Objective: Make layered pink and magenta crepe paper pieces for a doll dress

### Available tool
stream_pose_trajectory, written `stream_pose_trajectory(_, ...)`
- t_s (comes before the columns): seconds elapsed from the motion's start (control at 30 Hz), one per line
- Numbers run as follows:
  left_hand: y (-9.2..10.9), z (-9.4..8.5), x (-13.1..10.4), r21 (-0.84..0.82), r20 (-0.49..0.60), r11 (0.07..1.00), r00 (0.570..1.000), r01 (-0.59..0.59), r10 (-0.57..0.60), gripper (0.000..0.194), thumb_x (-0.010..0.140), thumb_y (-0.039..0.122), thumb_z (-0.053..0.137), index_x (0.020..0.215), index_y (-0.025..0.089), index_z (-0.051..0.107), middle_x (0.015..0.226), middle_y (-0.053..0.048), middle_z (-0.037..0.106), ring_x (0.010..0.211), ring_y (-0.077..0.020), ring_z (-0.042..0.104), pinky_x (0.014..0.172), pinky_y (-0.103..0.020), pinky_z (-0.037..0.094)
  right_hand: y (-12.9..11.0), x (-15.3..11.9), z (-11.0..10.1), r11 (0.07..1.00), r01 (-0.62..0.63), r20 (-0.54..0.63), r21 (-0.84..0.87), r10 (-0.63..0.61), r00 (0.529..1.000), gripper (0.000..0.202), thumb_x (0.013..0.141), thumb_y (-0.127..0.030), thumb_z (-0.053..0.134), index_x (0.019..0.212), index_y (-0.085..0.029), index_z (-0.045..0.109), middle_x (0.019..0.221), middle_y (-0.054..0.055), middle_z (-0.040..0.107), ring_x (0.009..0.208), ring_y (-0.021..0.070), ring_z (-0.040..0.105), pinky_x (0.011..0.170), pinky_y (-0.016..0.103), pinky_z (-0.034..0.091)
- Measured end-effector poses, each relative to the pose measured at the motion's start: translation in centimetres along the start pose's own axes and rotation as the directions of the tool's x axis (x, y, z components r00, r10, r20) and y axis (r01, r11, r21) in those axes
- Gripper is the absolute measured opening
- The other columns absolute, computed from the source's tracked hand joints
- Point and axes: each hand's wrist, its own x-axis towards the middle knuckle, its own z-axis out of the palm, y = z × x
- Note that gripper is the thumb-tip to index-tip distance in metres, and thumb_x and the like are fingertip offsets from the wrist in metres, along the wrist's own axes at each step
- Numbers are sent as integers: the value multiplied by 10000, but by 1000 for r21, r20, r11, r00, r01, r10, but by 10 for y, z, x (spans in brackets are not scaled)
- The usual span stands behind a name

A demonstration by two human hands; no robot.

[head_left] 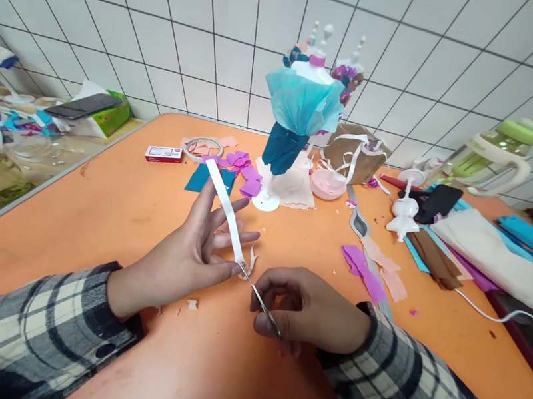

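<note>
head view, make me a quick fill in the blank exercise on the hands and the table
1. The narrow strip in the left hand is coloured ____.
2. The slim metal tool is held in the person's ____ hand.
3. The tabletop is coloured ____.
4. The wall behind the table is covered in white ____.

Missing words: white; right; orange; tiles.

Two plaid-sleeved arms [71,313] reach forward; the left hand [193,242] spreads its fingers [249,236], thumb [218,276] extended; the right hand [309,306] curls inward.
</note>
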Motion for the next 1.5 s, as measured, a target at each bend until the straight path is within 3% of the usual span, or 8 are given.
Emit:
stream_pose_trajectory(0.43, 5, 6, -6, 82, -20, 996, 999, -46, 48, 1235, 782, 106, 771, 1538, 593, -74, 1713, -48, 168, 1394, -407, 489, 733, -324, 663, 3, -1, 2, 998, -4, -60, -65, 0, 998, 426, 719, -488, 830, 945, -182, 639, 768, -40, 601, 462, 62, 553, 378, 159, 445)
stream_pose_trajectory(0.63, 6, 11, -7, 63, -36, 997, 999, -36, 38, 1270, 754, 104, 788, 1533, 601, -83, 1707, -44, 179, 1394, -421, 483, 696, -321, 665, 5, 3, 7, 977, 109, -130, -182, -134, 982, 402, 702, -430, 858, 910, -175, 627, 761, -46, 565, 534, 43, 489, 428, 132, 384)
stream_pose_trajectory(0.87, 7, 12, -8, 34, -21, 998, 998, -54, 54, 1308, 723, 68, 814, 1518, 634, -58, 1716, -6, 135, 1422, -442, 437, 696, -321, 669, 9, 6, 10, 972, 119, -151, -203, -151, 977, 414, 720, -430, 850, 967, -183, 627, 819, -35, 580, 567, 45, 482, 447, 136, 381)
stream_pose_trajectory(1.07, 4, 11, -8, 51, -11, 996, 997, -79, 80, 1288, 752, 75, 784, 1500, 656, -88, 1714, -6, 134, 1411, -442, 451, 693, -332, 671, 11, 9, 12, 981, 142, -174, -134, -165, 971, 447, 701, -436, 864, 963, -178, 608, 818, -32, 579, 547, 39, 478, 438, 134, 421)
stream_pose_trajectory(1.2, 7, 14, -8, 24, -56, 997, 996, -70, 71, 1342, 704, 82, 823, 1507, 642, -95, 1718, -23, 126, 1394, -447, 473, 733, -376, 672, 14, 10, 15, 986, 141, -164, -88, -154, 974, 458, 713, -477, 840, 971, -192, 592, 843, -24, 574, 545, 63, 505, 387, 159, 470)
stream_pose_trajectory(1.33, 9, 17, -9, 5, -83, 998, 995, -56, 56, 1368, 668, 59, 841, 1500, 664, -61, 1728, 0, 70, 1382, -457, 483, 674, -345, 672, 16, 10, 18, 989, 141, -144, -41, -146, 979, 458, 725, -464, 835, 996, -199, 578, 785, -36, 565, 552, 80, 533, 396, 171, 508)
stream_pose_trajectory(1.5, 6, 15, -10, 73, -54, 990, 991, -121, 125, 1324, 737, 68, 794, 1497, 647, -123, 1726, -10, 93, 1364, -409, 523, 705, -345, 676, 15, 10, 21, 987, 155, -167, -37, -159, 973, 427, 727, -455, 836, 944, -194, 576, 751, -41, 563, 540, 79, 524, 390, 174, 507)
